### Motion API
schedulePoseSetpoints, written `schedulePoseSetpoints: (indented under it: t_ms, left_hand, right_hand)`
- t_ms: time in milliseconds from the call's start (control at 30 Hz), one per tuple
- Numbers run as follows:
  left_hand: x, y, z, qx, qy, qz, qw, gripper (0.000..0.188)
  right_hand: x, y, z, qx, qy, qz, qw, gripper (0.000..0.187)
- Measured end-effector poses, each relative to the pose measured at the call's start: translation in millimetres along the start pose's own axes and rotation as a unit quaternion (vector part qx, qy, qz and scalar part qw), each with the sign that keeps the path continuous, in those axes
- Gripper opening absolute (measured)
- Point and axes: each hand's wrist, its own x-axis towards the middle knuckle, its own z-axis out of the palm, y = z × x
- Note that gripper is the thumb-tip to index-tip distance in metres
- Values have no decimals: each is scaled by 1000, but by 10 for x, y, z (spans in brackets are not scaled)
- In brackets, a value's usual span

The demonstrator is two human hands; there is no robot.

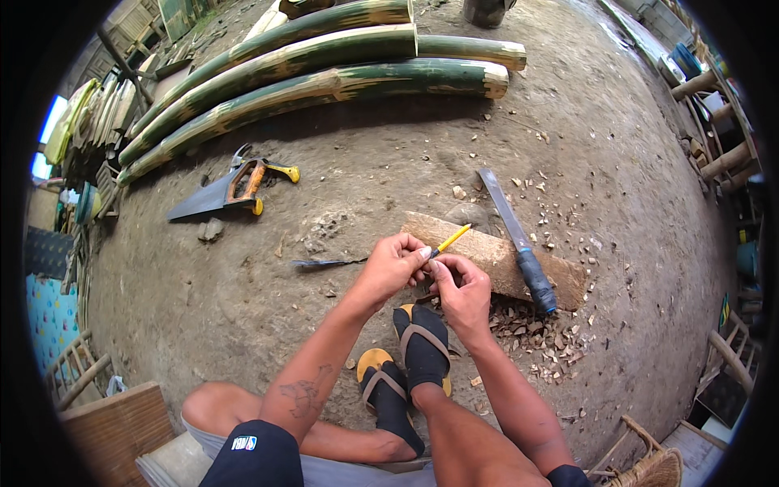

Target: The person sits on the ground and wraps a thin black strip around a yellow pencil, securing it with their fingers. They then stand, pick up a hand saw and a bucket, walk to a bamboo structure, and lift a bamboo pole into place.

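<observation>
In front of my feet, both hands meet at the lower end of a slim yellow pencil (454,237), which slants up to the right. My left hand (392,264) is closed in a pinch beside a dark band on it. My right hand (462,294) pinches from the other side, thumb and fingers together; its exact hold is partly hidden. A thin black strip (324,263) stretches leftward from behind my left hand. Just beyond the hands lies a wooden block (487,252), with a long-bladed knife (519,243) across it, its handle wrapped in black.
Green bamboo poles (341,85) lie across the far ground. A handsaw (215,195) and a hammer (284,171) rest at the left. Wood chips (552,349) are scattered near the block's right side. My sandalled feet (423,345) stand close below my hands.
</observation>
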Motion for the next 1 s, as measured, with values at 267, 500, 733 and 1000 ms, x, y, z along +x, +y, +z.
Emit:
schedulePoseSetpoints:
  t_ms: [267, 500, 733, 1000]
  left_hand:
    - [25, -360, 351, -324, 60, 32, 944, 12]
    - [-21, -353, 409, -475, 35, -50, 878, 21]
    - [-109, -167, 428, -226, 122, 20, 966, 30]
    - [-58, 357, 96, 401, 32, 283, 871, 15]
  right_hand:
    - [14, 305, 122, 50, 94, -66, 992, 15]
    - [-11, 290, 31, -151, 129, -219, 955, 15]
    - [103, 230, -231, -234, 83, -275, 929, 15]
    - [54, 202, -312, -278, 13, -330, 902, 16]
